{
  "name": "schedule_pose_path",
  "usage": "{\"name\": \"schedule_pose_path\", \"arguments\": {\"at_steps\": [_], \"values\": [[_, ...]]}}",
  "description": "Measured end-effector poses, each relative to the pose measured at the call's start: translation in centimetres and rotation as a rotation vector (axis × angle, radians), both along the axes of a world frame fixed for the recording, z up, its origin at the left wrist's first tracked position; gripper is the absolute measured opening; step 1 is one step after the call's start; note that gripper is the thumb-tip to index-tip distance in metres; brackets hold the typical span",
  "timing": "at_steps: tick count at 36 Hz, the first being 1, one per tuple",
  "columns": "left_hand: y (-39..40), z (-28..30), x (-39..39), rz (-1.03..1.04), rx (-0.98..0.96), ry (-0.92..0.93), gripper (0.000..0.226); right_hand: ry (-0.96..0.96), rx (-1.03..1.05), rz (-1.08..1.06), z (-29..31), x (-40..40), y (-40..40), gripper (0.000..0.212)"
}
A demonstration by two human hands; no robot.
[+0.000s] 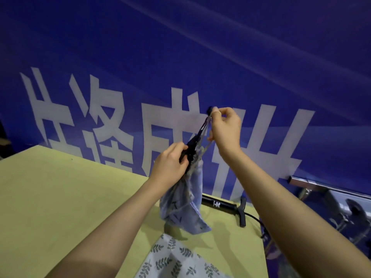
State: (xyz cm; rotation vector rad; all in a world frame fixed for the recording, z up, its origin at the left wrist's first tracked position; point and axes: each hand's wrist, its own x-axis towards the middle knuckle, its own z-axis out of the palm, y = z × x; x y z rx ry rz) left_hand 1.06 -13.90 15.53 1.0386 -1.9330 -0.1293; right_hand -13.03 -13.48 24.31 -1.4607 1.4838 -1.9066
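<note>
Setting: makeshift indoor work station of the event-stand or hall kind. Backdrop: blue printed banner (pixel 180 47) filling the whole rear, bearing large white Chinese characters (pixel 112 127). Furniture: one plain yellow-green table (pixel 60 197) set against it. Equipment: black hand pump (pixel 218 204) with hose, lying at the table's far edge; metal rail (pixel 313 182) and clamp fittings to the right. Soft goods: leaf-print cloth (pixel 170 259) at the near edge.

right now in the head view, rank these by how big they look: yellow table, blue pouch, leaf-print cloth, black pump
1. yellow table
2. leaf-print cloth and blue pouch: they look alike, and the cloth is nearer and cut off by the frame
3. black pump
</note>
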Motion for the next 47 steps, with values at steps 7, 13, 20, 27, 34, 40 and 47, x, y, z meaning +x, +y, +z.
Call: {"name": "schedule_pose_path", "arguments": {"at_steps": [7, 13, 20, 27, 34, 40, 47], "values": [[0.1, -1.3, 0.8, 0.1, 0.11, -0.222, 0.018, 0.161, 0.059, -0.009, 2.0, 0.0, -1.2, 0.052], [0.9, -2.3, 0.0, 0.202, 0.15, -0.54, 0.035, 0.394, 0.058, 0.02, 0.1, 0.2, -0.9, 0.043], [0.5, -1.1, -1.7, 0.162, 0.141, -0.51, 0.044, 0.455, -0.036, 0.078, 0.1, 0.5, 0.2, 0.041], [0.5, -0.7, -2.0, -0.084, 0.36, -0.259, 0.034, 0.491, -0.039, 0.113, 0.2, -0.1, 0.7, 0.042], [0.5, -1.8, -2.3, -0.066, 0.337, -0.293, 0.017, 0.369, -0.042, -0.018, -0.8, -1.0, 0.7, 0.042], [0.6, -2.2, -2.7, 0.079, 0.196, -0.423, 0.039, 0.169, -0.028, -0.086, -0.9, -0.9, 0.6, 0.051], [-0.2, -2.3, -2.4, 0.16, 0.182, -0.494, 0.041, -0.082, 0.051, -0.142, -1.2, -1.3, 0.6, 0.054]]}}
